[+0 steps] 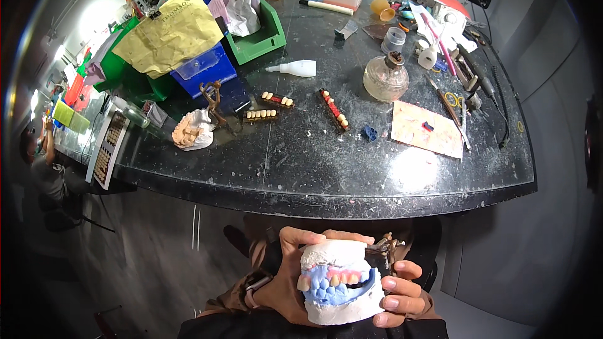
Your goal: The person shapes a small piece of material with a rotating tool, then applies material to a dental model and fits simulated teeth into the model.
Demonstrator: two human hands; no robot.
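Note:
Below the bench's front edge, my left hand (286, 285) grips a dental model (333, 254) from the left, fingers over its top. My right hand (402, 295) holds it from the right, fingertips along its side. The model has white plaster upper and lower bases, blue material (323, 285) on both arches and a row of artificial teeth in pink (345, 276). A brass-coloured metal articulator hinge (392, 248) sticks out behind it at the upper right, above my right fingers.
Dark bench (270, 176) holds a pink-white cast (191, 130), tooth strips (333, 110), white bottle (298, 68), glass burner (384, 81), stained pad (414, 132), tools (452, 107) and plastic bins (257, 44). Another person (50, 172) sits at far left.

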